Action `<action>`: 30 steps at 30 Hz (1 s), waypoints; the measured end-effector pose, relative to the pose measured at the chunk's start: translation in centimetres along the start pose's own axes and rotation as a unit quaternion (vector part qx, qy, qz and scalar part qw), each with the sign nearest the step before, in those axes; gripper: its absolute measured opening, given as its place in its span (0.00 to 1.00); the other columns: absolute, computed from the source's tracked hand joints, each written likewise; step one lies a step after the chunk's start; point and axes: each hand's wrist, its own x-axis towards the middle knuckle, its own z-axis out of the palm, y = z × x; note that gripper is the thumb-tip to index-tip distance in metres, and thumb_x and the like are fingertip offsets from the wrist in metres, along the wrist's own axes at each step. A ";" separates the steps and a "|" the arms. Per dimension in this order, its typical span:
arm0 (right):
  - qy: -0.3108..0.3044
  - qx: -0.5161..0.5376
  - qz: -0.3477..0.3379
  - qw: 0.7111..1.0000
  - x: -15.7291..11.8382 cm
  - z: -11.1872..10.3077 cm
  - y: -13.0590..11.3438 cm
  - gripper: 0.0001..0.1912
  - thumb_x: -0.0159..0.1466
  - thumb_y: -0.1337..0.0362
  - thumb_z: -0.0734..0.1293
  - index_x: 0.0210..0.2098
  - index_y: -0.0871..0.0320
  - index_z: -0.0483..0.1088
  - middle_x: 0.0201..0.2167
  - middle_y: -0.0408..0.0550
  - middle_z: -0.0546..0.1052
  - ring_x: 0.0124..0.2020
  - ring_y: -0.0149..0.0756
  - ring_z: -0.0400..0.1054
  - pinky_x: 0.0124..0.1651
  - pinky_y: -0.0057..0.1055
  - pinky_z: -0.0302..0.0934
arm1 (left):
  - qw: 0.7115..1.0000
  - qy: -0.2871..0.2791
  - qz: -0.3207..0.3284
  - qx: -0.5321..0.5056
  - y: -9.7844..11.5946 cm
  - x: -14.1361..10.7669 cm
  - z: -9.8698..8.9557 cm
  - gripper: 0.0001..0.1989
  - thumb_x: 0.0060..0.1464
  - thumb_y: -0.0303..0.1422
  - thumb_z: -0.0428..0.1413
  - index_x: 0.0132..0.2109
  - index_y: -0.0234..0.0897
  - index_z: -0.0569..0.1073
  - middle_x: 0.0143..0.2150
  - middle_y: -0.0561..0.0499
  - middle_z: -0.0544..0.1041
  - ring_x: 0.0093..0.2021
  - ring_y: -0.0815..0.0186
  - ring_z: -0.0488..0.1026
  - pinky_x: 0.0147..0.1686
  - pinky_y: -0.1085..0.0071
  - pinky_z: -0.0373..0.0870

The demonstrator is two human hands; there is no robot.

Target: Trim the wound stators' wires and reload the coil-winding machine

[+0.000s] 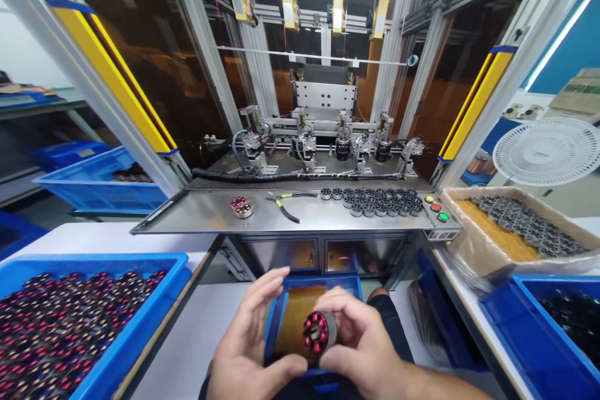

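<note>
A round motor stator (316, 332) with red windings and a grey metallic rim is held in my right hand (359, 334), its wound face turned to the left. My left hand (257, 340) is beside it with fingers spread and nothing in its palm; its thumb tip is close to the stator, and I cannot tell if they touch. Below both hands lies a blue bin (349, 284) with a brown sheet (293, 315) in it. Two wound stators (242, 207) rest on the steel shelf (182, 215), left of the green-handled pliers (287, 209).
Several black cores (384, 202) stand on the shelf near the buttons (436, 207). Behind is the winding machine (307, 147). A blue bin of wound stators (175, 262) is at left; a lined box (504, 253) and another blue bin (510, 319) are at right.
</note>
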 end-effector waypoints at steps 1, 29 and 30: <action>0.012 -0.098 -0.080 0.992 -0.1 -0.4 -0.1 0.20 0.56 0.59 0.77 0.46 0.57 0.74 0.38 0.49 0.74 0.40 0.37 0.69 0.43 0.33 0.67 | 0.999 -0.003 -0.017 0.027 0.1 -0.2 -0.1 0.36 0.36 0.34 0.74 0.56 0.47 0.76 0.59 0.47 0.77 0.58 0.58 0.74 0.54 0.76 0.71; 0.051 -0.176 -0.021 0.983 -1.3 -1.4 -2.2 0.16 0.67 0.56 0.67 0.26 0.58 0.67 0.26 0.43 0.68 0.29 0.31 0.62 0.34 0.28 0.59 | 0.998 -0.038 0.010 0.044 1.3 -1.5 2.9 0.17 0.46 0.25 0.68 0.44 0.42 0.82 0.47 0.44 0.83 0.49 0.55 0.80 0.48 0.69 0.79; 0.056 -0.176 0.001 0.983 -1.2 -2.0 -2.3 0.17 0.67 0.56 0.67 0.26 0.58 0.66 0.26 0.42 0.67 0.28 0.30 0.62 0.33 0.28 0.58 | 0.995 -0.034 0.051 0.079 1.4 -1.5 2.8 0.18 0.46 0.24 0.67 0.45 0.43 0.82 0.47 0.44 0.83 0.49 0.56 0.80 0.48 0.69 0.78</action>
